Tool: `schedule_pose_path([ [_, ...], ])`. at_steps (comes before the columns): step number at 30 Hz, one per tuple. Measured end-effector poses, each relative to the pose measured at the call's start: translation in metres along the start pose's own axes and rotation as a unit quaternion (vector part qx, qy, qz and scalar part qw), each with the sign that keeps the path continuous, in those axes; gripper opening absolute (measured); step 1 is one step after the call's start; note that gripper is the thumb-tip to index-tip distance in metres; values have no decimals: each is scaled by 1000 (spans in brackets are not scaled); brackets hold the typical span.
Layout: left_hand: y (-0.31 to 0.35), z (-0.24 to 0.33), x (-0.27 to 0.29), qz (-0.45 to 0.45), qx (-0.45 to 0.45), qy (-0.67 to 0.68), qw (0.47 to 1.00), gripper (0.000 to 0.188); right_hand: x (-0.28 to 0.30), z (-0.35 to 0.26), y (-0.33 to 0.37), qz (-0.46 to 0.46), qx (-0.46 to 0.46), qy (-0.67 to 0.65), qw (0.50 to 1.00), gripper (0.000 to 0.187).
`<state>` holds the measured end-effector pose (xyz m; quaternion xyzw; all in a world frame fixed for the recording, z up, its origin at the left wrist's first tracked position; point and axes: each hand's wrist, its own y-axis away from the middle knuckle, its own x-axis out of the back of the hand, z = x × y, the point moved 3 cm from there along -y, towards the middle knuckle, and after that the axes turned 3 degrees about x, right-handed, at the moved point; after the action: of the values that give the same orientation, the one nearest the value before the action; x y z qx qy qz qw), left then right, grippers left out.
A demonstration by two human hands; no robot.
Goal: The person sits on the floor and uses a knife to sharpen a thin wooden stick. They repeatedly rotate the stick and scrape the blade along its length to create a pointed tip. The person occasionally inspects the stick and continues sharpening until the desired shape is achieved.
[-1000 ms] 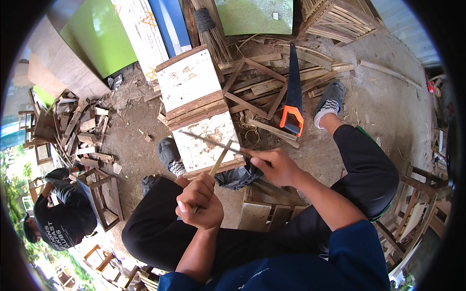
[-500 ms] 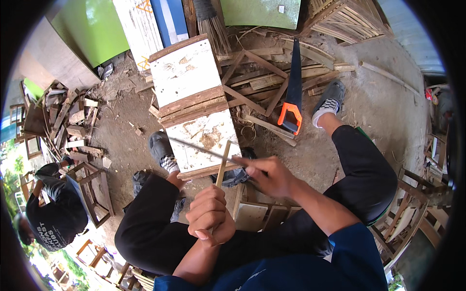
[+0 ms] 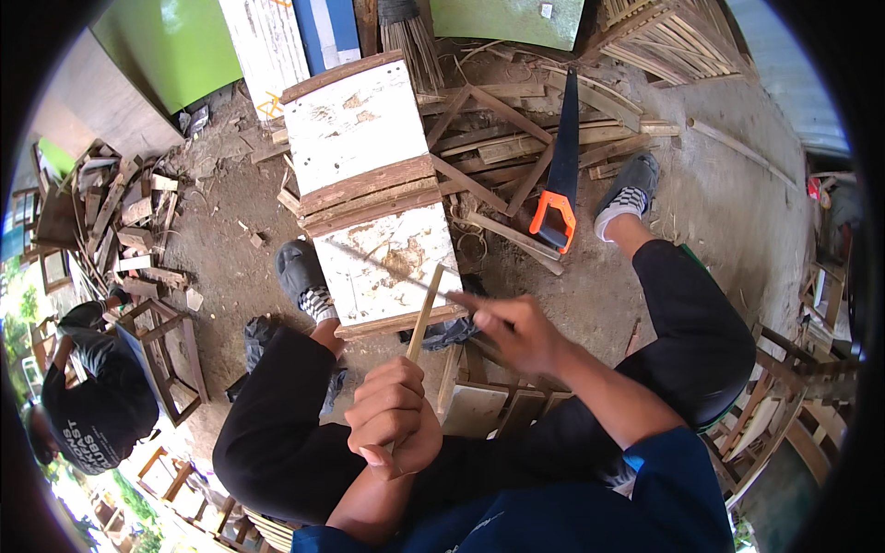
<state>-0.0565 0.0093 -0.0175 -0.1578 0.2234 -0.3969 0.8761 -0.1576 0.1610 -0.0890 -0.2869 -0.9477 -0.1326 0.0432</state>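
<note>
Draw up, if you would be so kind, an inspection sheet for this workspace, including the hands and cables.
Surface: white-panelled wooden bench, with brown wood strips across it; white top worn and stained.
Items in hand: thin wooden strip; slim dark tool, blurred, crossing the strip in view; contact unclear.
Clutter: wood offcuts heaped at left; orange-handled saw among loose timber.
Hands: left hand closed around the strip; right hand closed on the tool's handle end.
Cables: nothing seen.
Surroundings: another person at left, beside a wooden frame; green panels at the top.
</note>
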Motion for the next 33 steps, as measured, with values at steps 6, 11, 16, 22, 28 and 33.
schedule_pose_path([
  [6, 3, 1, 1, -3, 5, -14, 1000, 69, 2, 3, -3, -19, 35, 55, 998, 40],
  [11, -1, 0, 0, 30, 34, -12, 999, 74, 3, 7, -2, -12, -97, 139, 985, 39],
  [16, -6, 0, -1, 55, 78, 3, 995, 80, 1, -2, 3, 8, -6, 67, 998, 39],
  [22, -4, -5, -4, 23, 28, -63, 997, 83, 3, -4, 7, 0, 2, 91, 996, 37],
  [28, -2, -14, -3, -35, -40, -54, 997, 89, 4, -6, 6, -29, -52, 74, 995, 38],
  [33, -4, -18, 1, -32, -45, -22, 998, 88, 3, -8, 8, -36, -47, 36, 998, 36],
])
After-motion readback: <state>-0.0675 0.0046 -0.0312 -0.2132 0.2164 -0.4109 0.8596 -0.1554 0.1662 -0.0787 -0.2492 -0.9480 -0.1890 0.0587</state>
